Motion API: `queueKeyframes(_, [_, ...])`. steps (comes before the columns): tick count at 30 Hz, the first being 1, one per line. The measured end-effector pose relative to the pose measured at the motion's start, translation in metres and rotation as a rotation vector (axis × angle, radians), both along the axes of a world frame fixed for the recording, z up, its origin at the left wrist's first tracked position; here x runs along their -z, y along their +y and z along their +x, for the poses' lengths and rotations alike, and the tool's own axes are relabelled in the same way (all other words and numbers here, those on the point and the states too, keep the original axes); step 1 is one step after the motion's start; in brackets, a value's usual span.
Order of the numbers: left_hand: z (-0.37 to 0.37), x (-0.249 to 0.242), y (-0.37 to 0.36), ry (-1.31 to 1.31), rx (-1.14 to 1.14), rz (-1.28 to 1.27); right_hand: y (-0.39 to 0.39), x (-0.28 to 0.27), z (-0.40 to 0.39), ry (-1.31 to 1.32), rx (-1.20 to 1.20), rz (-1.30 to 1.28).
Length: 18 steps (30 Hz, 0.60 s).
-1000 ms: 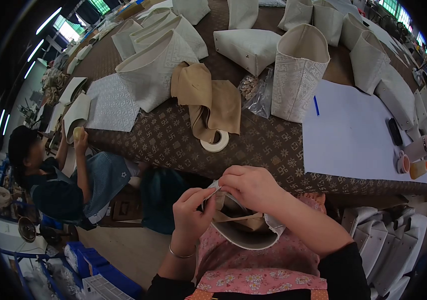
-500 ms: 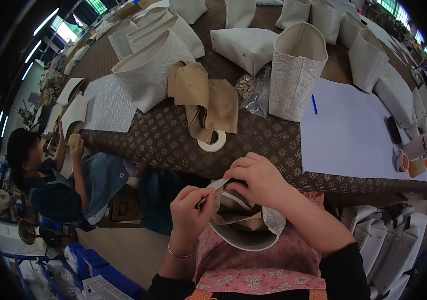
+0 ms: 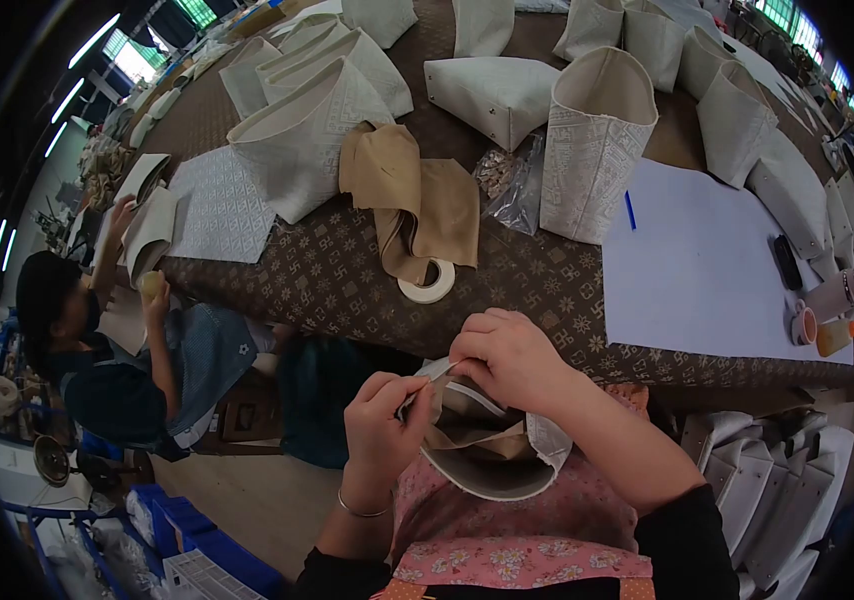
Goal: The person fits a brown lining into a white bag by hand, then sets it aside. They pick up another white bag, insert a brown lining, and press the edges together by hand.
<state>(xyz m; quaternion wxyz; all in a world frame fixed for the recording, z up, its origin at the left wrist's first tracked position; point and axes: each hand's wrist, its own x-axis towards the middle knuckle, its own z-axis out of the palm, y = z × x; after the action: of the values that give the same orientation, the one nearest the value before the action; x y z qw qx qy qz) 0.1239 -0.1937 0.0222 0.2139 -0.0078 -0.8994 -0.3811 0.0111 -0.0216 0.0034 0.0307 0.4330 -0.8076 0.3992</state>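
Observation:
A white bag body (image 3: 492, 487) with a tan lining (image 3: 492, 443) rests in my lap, its mouth facing up. My left hand (image 3: 383, 425) pinches the bag's rim on its far left side. Close beside it, my right hand (image 3: 509, 360) grips the same edge, thumb inside and fingers outside. Both hands are closed on the edge, nearly touching. The small piece between the fingertips is partly hidden. On the table just beyond lie a roll of white tape (image 3: 427, 282) and folded tan cloth (image 3: 407, 205).
Several white bag bodies (image 3: 599, 150) stand on the patterned table (image 3: 347, 290). A bag of small metal pieces (image 3: 509, 180), white paper (image 3: 697, 260) and a blue pen (image 3: 630, 210) lie there. More bags (image 3: 767, 490) are stacked lower right. A co-worker (image 3: 97, 350) sits at left.
My right fingers have closed down onto the rim beside my left hand, and the dark gap there has gone. The co-worker's farther hand has moved up on a white piece.

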Motion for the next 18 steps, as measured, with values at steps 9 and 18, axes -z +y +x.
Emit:
queueKeyframes(9, [0.018,-0.013,0.008,-0.024,0.203,-0.093,-0.001,-0.008,0.007,0.023,-0.008,0.03])
queueKeyframes(18, [0.037,-0.016,0.006,-0.261,0.329,-0.011,-0.018,-0.021,0.025,-0.208,-0.263,-0.016])
